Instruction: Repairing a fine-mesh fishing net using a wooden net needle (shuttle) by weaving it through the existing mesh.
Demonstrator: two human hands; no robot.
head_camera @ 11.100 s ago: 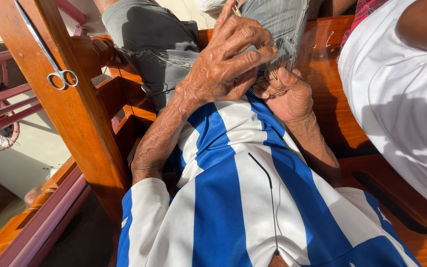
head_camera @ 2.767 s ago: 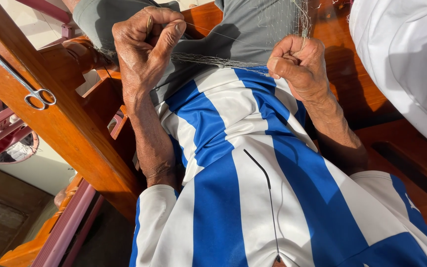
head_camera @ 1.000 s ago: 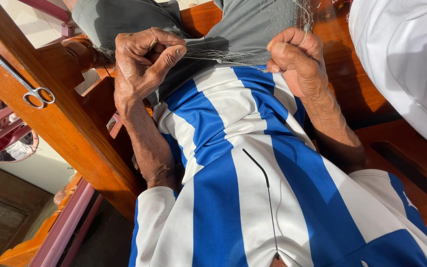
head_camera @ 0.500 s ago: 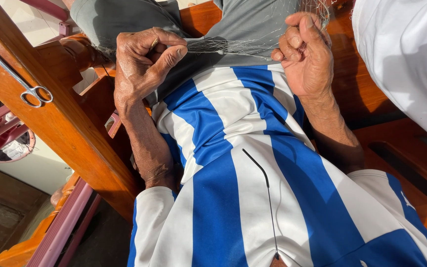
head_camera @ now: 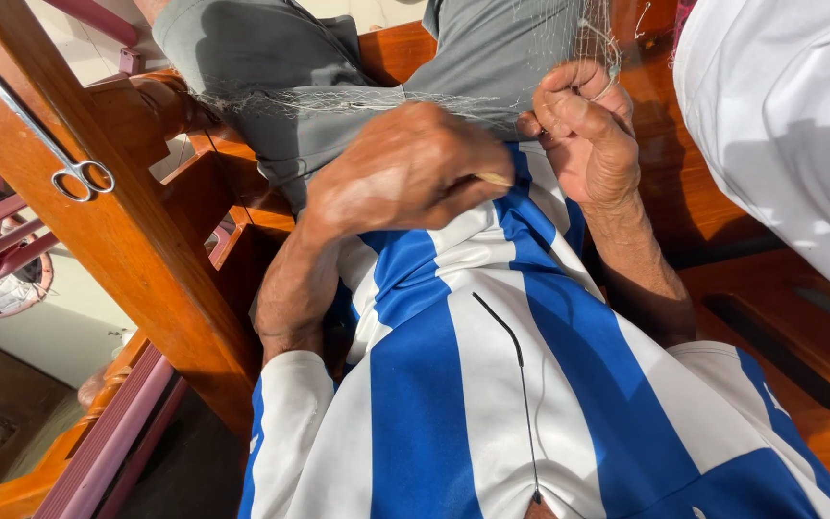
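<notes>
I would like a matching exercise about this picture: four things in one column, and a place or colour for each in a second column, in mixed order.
Things:
1. scissors
2. fishing net
3. striped shirt
4. white garment

Places or colours:
a. blue and white, on the person's chest
b. upper right, on a person nearby
c. hanging on the wooden beam at the left
d. fine pale mesh stretched over the grey shorts, gripped by the right hand

Pairs: 1-c, 2-d, 3-a, 4-b

No packages, labels, signs or screens anywhere in my view (checked the wooden frame, my lap and the floor at lower left); nothing to log.
</notes>
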